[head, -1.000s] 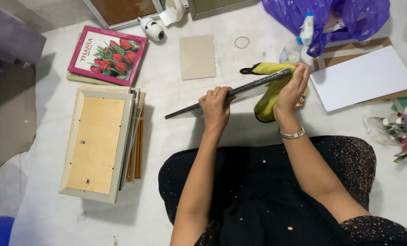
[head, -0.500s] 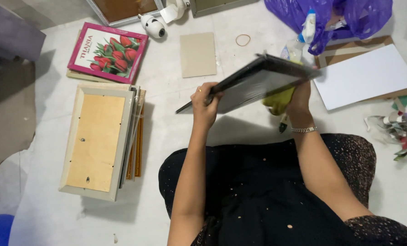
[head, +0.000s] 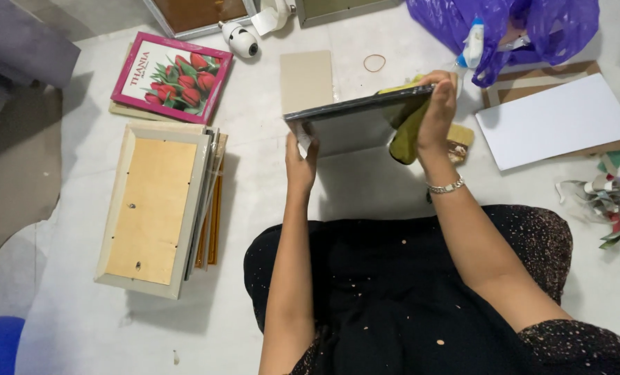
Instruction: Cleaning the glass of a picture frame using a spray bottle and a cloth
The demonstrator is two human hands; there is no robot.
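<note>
Grey frame panel (head: 351,125) held up off the white floor sheet (head: 254,208), tilted, between both hands: left hand (head: 300,163) fingers clamped on its lower left corner, right hand (head: 438,114) fingers clamped on its right edge together with a yellow-green cloth (head: 407,132). Left of it, a stack of frames (head: 153,208) lies backing-up, with a tulip picture (head: 173,75) towards the far-left corner. White sheet (head: 556,118) and purple bag (head: 511,28) sit at the far-right side, cardboard piece (head: 306,80) and rubber band (head: 374,62) just beyond the panel.
</note>
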